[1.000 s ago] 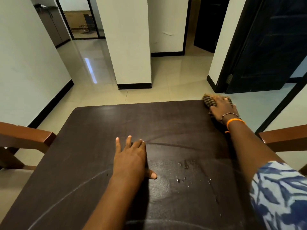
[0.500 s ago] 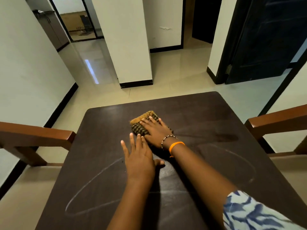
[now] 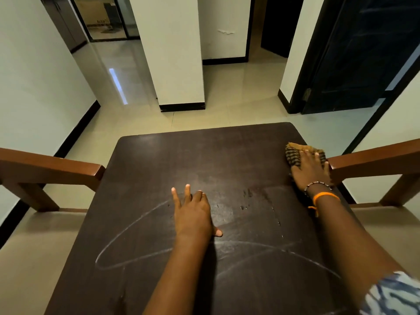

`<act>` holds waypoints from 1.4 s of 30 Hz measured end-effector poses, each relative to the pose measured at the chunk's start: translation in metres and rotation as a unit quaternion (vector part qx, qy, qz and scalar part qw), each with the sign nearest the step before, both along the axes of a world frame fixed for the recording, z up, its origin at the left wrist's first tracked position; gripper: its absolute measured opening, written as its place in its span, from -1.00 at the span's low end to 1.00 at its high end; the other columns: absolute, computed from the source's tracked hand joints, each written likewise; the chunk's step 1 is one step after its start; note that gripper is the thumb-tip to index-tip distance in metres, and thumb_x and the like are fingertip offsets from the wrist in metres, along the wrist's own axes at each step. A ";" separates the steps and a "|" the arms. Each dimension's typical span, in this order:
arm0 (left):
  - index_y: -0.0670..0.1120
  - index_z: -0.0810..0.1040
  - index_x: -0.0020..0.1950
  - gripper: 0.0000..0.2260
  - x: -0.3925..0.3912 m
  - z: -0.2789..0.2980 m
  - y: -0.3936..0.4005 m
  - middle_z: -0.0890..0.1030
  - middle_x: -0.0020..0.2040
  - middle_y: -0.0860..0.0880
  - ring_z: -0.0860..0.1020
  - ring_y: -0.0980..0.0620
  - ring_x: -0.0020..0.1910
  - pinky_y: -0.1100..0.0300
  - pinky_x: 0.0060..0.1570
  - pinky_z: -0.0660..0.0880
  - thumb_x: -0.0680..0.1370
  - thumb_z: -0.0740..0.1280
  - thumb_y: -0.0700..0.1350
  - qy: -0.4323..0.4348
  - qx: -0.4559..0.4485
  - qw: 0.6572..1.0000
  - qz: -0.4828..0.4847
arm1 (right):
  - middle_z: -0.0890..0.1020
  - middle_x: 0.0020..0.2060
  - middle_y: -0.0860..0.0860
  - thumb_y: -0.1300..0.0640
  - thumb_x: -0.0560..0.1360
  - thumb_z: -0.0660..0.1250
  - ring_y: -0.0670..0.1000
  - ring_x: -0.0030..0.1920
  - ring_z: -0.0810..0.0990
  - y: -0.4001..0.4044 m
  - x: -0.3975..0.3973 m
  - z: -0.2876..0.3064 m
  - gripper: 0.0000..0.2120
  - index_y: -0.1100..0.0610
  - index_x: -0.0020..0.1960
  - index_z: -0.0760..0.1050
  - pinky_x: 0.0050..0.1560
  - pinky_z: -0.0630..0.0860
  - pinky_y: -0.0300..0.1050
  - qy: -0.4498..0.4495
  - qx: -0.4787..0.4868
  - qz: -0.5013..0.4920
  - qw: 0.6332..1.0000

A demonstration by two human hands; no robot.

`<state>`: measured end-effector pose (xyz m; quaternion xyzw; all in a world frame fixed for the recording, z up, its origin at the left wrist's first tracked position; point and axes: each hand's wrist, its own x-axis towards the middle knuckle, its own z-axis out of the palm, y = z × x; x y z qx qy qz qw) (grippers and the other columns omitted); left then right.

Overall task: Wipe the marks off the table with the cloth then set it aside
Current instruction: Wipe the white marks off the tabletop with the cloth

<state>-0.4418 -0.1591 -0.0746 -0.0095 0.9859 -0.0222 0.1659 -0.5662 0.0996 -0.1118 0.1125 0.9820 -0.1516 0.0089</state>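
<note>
A dark brown table [image 3: 159,160] fills the lower view. White chalk marks [image 3: 127,230] loop across its near half, and small water drops [image 3: 246,201] lie near the middle. My right hand [image 3: 310,169] presses a yellow-and-black checked cloth [image 3: 293,154] flat against the table's right edge, with its fingers spread over the cloth. My left hand [image 3: 193,212] rests palm down on the table's middle, fingers apart, holding nothing.
A brown wooden chair arm [image 3: 52,167] stands at the table's left side and another [image 3: 372,160] at the right, close to my right hand. Beyond the table are a tiled floor, a white pillar [image 3: 172,53] and a dark door [image 3: 363,53].
My right hand swept the cloth from the far right edge to the table's middle, then back to the right edge. My left hand stayed flat on the table.
</note>
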 end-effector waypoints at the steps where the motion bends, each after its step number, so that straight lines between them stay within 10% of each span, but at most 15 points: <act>1: -0.15 0.05 0.52 -0.10 0.000 0.000 0.000 0.09 0.55 -0.09 -0.15 -0.15 0.54 -0.25 0.38 -0.34 0.37 0.35 0.26 0.001 0.002 1.000 0.002 | 0.14 0.51 0.14 0.10 0.54 0.13 0.14 0.52 0.03 -0.017 0.005 0.000 -0.45 0.17 0.49 0.11 0.52 -0.09 0.14 0.007 0.004 0.012 1.000; 11: -0.10 0.00 0.53 -0.10 0.001 0.004 0.007 0.09 0.55 -0.05 -0.11 -0.16 0.54 -0.30 0.39 -0.25 0.38 0.38 0.22 -0.012 -0.009 1.000 0.019 | 0.02 0.54 -0.02 0.08 0.55 0.10 -0.01 0.54 -0.10 -0.143 0.058 -0.002 -0.42 0.07 0.52 0.00 0.50 -0.21 0.02 -0.008 -0.027 0.335 0.942; 22: -0.12 -0.02 0.53 -0.09 0.001 -0.003 0.000 0.04 0.56 -0.05 -0.13 -0.14 0.54 -0.26 0.41 -0.27 0.39 0.34 0.25 -0.008 0.012 1.000 0.013 | 0.08 0.53 0.04 0.13 0.56 0.13 0.06 0.54 -0.03 0.018 0.051 -0.006 -0.44 0.11 0.51 0.06 0.51 -0.11 0.10 0.016 -0.019 -0.001 1.000; 33: -0.07 -0.01 0.54 -0.12 -0.002 -0.004 0.003 0.06 0.56 -0.05 -0.08 -0.16 0.54 -0.27 0.41 -0.23 0.40 0.35 0.24 0.001 0.000 1.000 0.006 | 0.10 0.53 -0.01 0.06 0.51 0.09 0.01 0.53 -0.03 -0.120 0.095 -0.009 -0.41 0.09 0.51 0.07 0.50 -0.14 0.05 0.033 -0.040 0.288 0.956; 42: -0.10 -0.01 0.53 -0.11 0.001 -0.003 0.000 0.05 0.56 -0.05 -0.12 -0.15 0.54 -0.25 0.42 -0.24 0.39 0.36 0.23 0.001 0.021 1.000 0.017 | 0.07 0.54 0.04 0.11 0.56 0.14 0.06 0.54 -0.04 0.037 0.088 0.001 -0.43 0.10 0.52 0.04 0.50 -0.12 0.09 0.009 -0.017 0.032 0.999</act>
